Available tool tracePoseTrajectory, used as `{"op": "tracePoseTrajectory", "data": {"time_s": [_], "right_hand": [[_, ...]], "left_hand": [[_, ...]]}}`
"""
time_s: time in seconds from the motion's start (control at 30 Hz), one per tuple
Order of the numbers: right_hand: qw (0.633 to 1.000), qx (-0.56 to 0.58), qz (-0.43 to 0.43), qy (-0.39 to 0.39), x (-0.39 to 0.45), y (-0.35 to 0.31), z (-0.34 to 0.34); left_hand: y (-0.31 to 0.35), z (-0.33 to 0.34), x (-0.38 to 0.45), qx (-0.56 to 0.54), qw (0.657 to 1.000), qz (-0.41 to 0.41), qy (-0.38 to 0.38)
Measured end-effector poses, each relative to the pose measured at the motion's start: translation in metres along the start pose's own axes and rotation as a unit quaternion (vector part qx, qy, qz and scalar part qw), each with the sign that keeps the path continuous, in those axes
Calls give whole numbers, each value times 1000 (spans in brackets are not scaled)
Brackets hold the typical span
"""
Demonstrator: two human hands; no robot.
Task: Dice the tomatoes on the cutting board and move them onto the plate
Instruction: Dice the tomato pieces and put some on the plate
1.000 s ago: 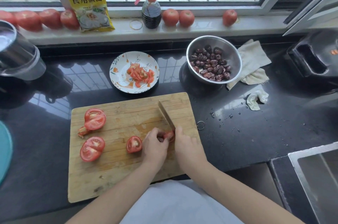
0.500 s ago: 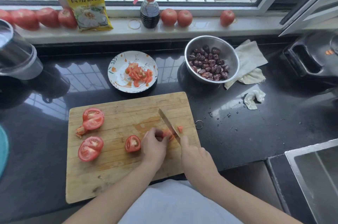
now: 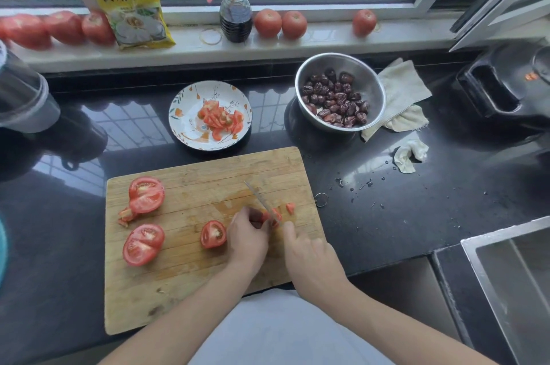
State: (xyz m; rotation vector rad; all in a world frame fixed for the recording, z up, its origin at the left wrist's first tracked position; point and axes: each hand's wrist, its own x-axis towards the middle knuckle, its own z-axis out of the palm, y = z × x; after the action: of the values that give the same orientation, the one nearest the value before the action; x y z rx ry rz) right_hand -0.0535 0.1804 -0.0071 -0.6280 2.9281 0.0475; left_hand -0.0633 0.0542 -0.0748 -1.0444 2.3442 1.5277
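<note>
**Dicing a tomato wedge at the board's right edge**

Black polished countertop [image 3: 416, 215] fills the head view under a sunlit window, with a rectangular bamboo cutting board [image 3: 184, 290] at lower centre. On its right side the left hand [image 3: 247, 242] pinches a small red tomato wedge [image 3: 275, 215] with curled fingertips, while the right hand [image 3: 309, 254] grips a slim steel knife [image 3: 259, 199], blade down into the wedge. One cut red cube [image 3: 290, 207] lies just beside it.

Soft, wet and slippery, the wedge probably needs a light hold on the skin side, fingertips tucked back from the blade.

Three cut tomato halves [image 3: 143, 244] wait at the board's left and centre. Beyond the board, upper centre, the flower-patterned white plate [image 3: 184, 123] holds diced pieces; the path there looks open. Right of it stands a steel bowl of dark dried dates [image 3: 339, 96] against a beige cloth [image 3: 401, 87].
</note>
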Motion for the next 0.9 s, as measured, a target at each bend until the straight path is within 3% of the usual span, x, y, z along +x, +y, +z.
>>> {"op": "tracePoseTrajectory", "data": {"time_s": [0.63, 0.9], "right_hand": [[999, -36, -11, -4, 0, -4, 5], [997, -2, 23, -77, -14, 8, -7]], "left_hand": [[2, 0, 2, -12, 1000, 6, -4], [-1, 1, 3, -16, 1000, 5, -6]]}}
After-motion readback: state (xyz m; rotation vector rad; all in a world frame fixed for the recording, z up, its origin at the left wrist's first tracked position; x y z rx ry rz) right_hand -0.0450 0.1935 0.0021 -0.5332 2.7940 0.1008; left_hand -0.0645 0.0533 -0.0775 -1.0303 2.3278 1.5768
